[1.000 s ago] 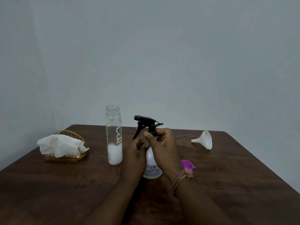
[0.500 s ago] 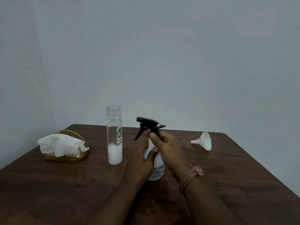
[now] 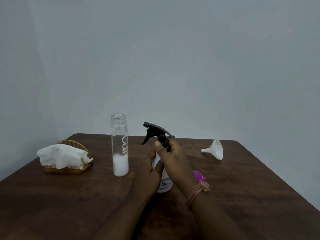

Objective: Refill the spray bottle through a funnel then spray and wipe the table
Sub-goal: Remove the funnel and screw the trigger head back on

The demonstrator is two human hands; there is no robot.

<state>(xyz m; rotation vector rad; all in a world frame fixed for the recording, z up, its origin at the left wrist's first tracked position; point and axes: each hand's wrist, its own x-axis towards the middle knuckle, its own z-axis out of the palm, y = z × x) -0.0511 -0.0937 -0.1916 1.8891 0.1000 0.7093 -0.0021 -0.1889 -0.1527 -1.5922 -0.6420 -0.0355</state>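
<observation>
While our left hand (image 3: 149, 168) grips the spray bottle (image 3: 163, 181) mid-table and our right hand (image 3: 174, 158) pinches its black trigger head (image 3: 156, 131), refilling looks unstarted: funnel (image 3: 215, 149) lies unused, spraying and wiping remain.

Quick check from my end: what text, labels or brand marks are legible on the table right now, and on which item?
"Cal": white vertical lettering on the clear bottle; any further letters are not readable.
"SPR": partial top line of the spray bottle label, cut off by the left hand and right hand.
Smaller label lines beneath: too blurred to read.
Funnel, tissue holder: no text visible.
</observation>
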